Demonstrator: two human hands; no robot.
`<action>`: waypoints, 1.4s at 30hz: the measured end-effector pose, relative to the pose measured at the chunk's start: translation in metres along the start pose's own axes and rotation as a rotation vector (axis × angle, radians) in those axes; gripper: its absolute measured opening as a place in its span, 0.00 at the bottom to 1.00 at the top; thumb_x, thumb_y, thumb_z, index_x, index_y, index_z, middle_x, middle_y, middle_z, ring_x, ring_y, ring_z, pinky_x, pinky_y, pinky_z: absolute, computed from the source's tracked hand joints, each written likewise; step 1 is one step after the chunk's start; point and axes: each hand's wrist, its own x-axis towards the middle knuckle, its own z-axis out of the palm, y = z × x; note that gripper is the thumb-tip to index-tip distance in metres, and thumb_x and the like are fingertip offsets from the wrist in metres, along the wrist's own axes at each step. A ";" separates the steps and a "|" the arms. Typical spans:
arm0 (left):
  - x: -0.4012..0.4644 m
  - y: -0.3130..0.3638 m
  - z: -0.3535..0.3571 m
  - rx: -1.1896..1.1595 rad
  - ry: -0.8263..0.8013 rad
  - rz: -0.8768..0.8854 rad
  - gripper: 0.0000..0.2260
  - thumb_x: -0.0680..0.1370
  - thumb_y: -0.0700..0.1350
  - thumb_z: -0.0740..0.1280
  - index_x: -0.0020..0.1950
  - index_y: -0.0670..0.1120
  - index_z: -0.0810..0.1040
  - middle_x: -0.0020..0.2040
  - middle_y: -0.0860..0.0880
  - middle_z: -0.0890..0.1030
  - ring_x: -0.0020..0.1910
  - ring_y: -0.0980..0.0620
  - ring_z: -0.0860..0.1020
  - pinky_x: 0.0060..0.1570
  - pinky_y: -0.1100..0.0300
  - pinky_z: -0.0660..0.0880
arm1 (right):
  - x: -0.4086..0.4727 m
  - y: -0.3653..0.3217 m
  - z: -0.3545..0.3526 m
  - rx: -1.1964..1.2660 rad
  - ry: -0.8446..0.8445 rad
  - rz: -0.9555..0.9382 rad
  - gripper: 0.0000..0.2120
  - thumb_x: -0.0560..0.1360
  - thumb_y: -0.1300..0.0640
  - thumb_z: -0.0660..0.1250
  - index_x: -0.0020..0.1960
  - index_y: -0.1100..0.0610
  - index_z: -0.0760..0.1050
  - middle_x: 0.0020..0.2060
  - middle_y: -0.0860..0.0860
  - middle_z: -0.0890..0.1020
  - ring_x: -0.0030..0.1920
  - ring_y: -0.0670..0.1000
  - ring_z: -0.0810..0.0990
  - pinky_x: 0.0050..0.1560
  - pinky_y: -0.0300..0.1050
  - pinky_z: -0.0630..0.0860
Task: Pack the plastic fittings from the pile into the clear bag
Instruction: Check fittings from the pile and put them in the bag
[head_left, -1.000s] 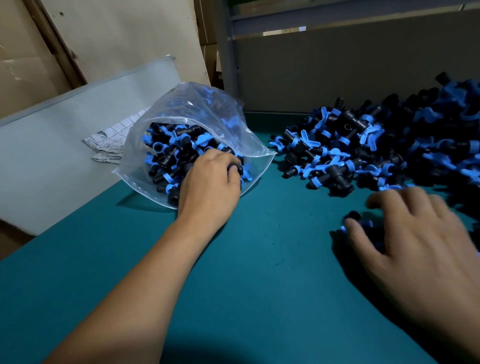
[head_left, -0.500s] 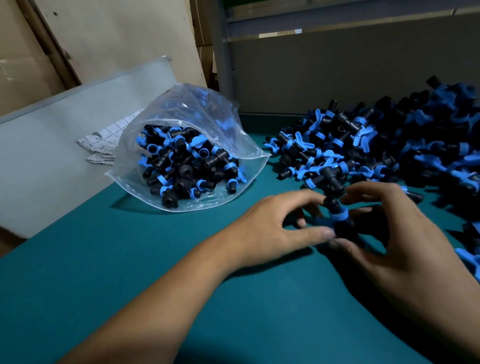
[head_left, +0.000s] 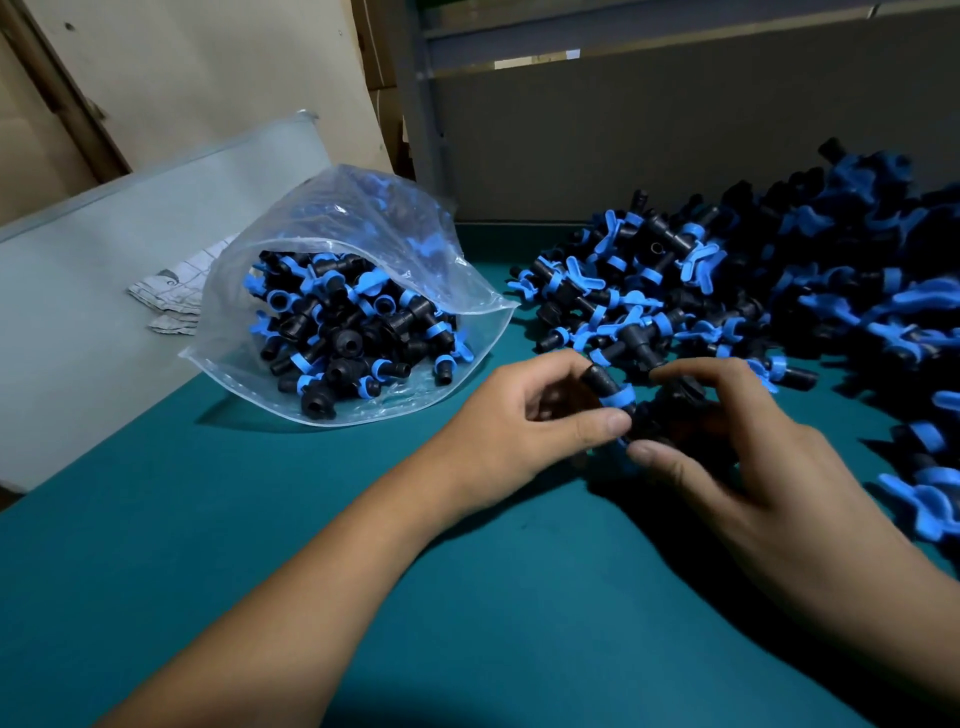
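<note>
Holding: both hands pinch a small bunch of fittings between them, just above the table.
Left hand: thumb and fingers curled on a black fitting with a blue ring.
Right hand: thumb and fingers curled on the bunch from the other side.
Pile: just behind the grip, spreading to the right.
Bag: left of the grip and behind it, mouth open toward the hands, many fittings inside.

You're working in dim light; a bright gap glows at twelve o'clock. Glare streaks the clear bag. Deep shadows pool at four o'clock, where wide-angle stretch and blur soften the pile.
</note>
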 end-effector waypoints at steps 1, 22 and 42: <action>0.000 0.000 -0.002 -0.039 0.012 -0.014 0.06 0.78 0.37 0.74 0.53 0.45 0.80 0.42 0.52 0.83 0.39 0.55 0.80 0.39 0.66 0.75 | 0.001 0.002 0.000 0.024 0.004 0.008 0.23 0.73 0.36 0.67 0.65 0.38 0.68 0.47 0.37 0.85 0.46 0.42 0.84 0.48 0.39 0.78; 0.000 -0.002 -0.015 -0.137 0.072 -0.082 0.08 0.76 0.40 0.69 0.50 0.46 0.71 0.39 0.40 0.83 0.30 0.41 0.81 0.28 0.59 0.71 | 0.011 0.022 0.000 0.535 -0.015 0.137 0.10 0.82 0.46 0.68 0.55 0.51 0.80 0.41 0.54 0.82 0.37 0.51 0.80 0.42 0.52 0.77; -0.002 0.001 -0.016 -0.125 0.067 0.016 0.09 0.74 0.35 0.71 0.50 0.48 0.81 0.38 0.43 0.79 0.33 0.46 0.76 0.35 0.56 0.75 | 0.009 0.014 -0.005 0.456 0.089 0.122 0.05 0.76 0.56 0.75 0.51 0.49 0.84 0.39 0.52 0.83 0.36 0.45 0.79 0.37 0.34 0.73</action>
